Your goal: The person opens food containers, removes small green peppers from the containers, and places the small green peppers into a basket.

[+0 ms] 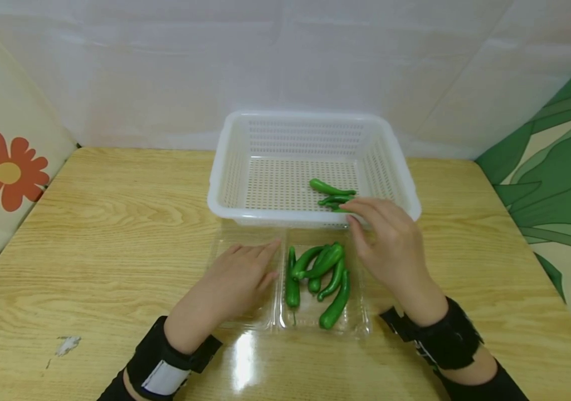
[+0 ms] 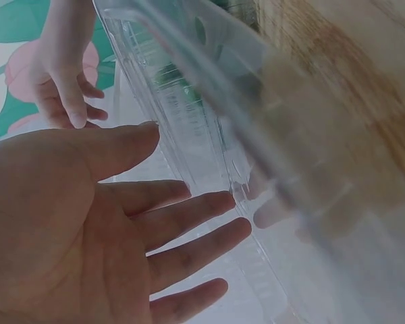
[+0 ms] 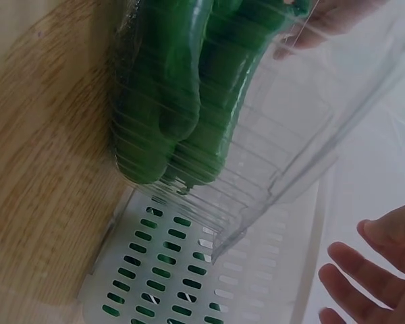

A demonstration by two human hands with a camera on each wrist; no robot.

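Note:
A clear plastic clamshell box (image 1: 365,312) lies unfolded on the table, and several green peppers (image 1: 335,303) fill its right half. My left hand (image 1: 237,278) is over its left half, fingers extended. In the left wrist view those fingers (image 2: 196,260) reach to the clear plastic wall; whether they touch it is hard to tell. My right hand (image 1: 393,242) hovers at the front rim of a white perforated basket (image 1: 217,195), its fingers bent and apart. Several more green peppers (image 1: 327,188) lie in the basket, partly hidden by that hand. In the right wrist view its fingers (image 3: 354,283) hold nothing.
The basket stands right behind the box on a wood-grain table (image 1: 140,223). A white sheet (image 1: 165,72) hangs behind it. Panels with a red flower (image 1: 8,172) on the left and green leaves (image 1: 561,167) on the right flank the table.

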